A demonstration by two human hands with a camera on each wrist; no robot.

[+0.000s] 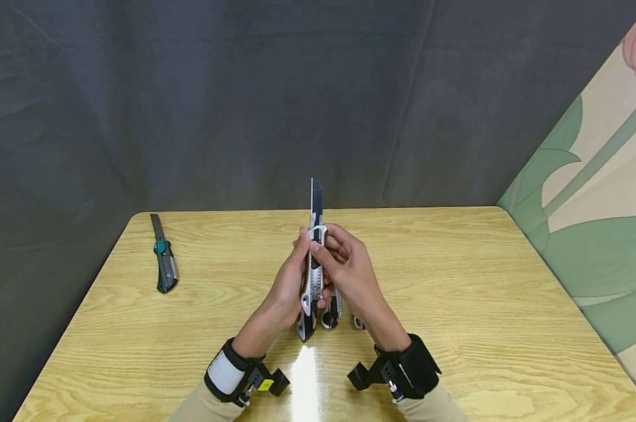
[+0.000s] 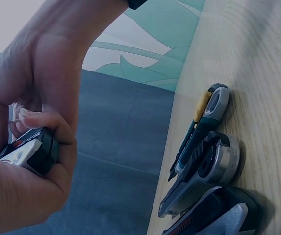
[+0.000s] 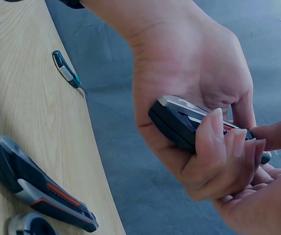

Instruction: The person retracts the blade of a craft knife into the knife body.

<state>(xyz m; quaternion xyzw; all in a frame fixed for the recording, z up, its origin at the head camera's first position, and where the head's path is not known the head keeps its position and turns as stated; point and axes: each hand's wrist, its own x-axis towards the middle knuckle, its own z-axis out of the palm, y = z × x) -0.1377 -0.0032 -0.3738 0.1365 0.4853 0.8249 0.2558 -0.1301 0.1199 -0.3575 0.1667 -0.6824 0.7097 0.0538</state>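
A silver-and-black utility knife (image 1: 316, 275) stands nearly upright in front of me, its long blade (image 1: 316, 199) out and pointing away. My left hand (image 1: 285, 287) grips the handle, fingers wrapped round it, as the right wrist view shows. My right hand (image 1: 356, 269) has its thumb on the front of the handle and its index finger curled near the blade end. In the left wrist view the knife's dark butt (image 2: 44, 154) sticks out of the left palm. Below the hands lies a black-and-grey utility knife (image 3: 47, 191) with an orange stripe.
Partly hidden by my hands, a grey ring-ended utility knife (image 2: 204, 169) and a yellow-and-teal ring-ended cutter (image 2: 204, 115) lie side by side on the wooden table (image 1: 486, 293). A black-and-teal utility knife (image 1: 165, 258) with its blade out lies at the far left. Dark cloth (image 1: 244, 105) hangs behind.
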